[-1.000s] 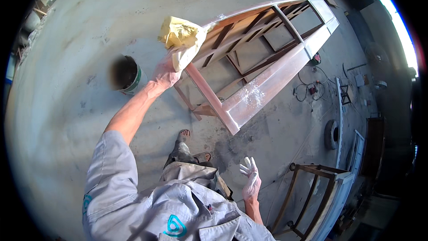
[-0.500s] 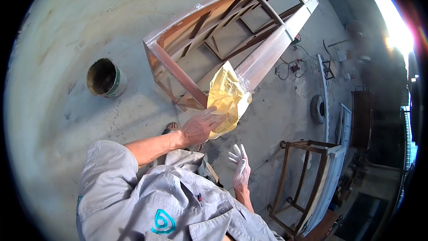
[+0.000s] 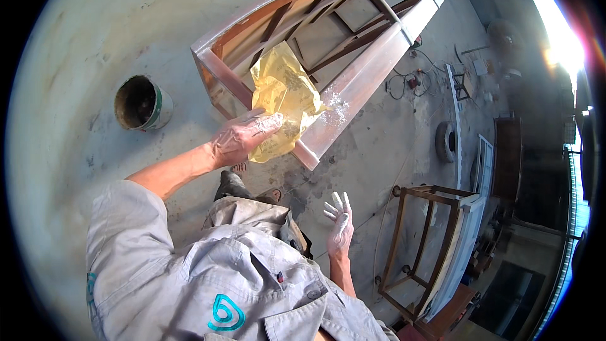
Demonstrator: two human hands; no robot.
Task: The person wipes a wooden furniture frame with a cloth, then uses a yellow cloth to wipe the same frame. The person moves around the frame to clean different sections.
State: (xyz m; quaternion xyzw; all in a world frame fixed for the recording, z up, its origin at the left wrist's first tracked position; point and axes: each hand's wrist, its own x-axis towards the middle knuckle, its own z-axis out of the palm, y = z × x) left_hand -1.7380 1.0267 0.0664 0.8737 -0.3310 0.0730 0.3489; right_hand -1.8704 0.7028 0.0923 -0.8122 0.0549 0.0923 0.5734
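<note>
My left hand [image 3: 243,137] is closed on the lower left edge of a crumpled yellow paper sheet [image 3: 285,98] with faint print on it. The sheet hangs over the near end of a long wooden furniture frame [image 3: 369,76], hiding part of its corner. White powder [image 3: 337,107] lies scattered on the frame's reddish side board, just right of the sheet. Lower right of the frame, my right hand [image 3: 339,226] is held up with nothing in it. Its fingers are spread and coated in white dust.
On the concrete floor to the left stands a bucket [image 3: 142,104]. A smaller wooden frame on casters [image 3: 398,240] is at lower right. Farther right are a tyre [image 3: 445,141], a red tool with cables [image 3: 413,82] and long pale strips [image 3: 456,120]. My foot shows below the sheet.
My left hand has moved left and up with the yellow sheet, uncovering more of the side board and its powder. My right hand stays open in nearly the same place.
</note>
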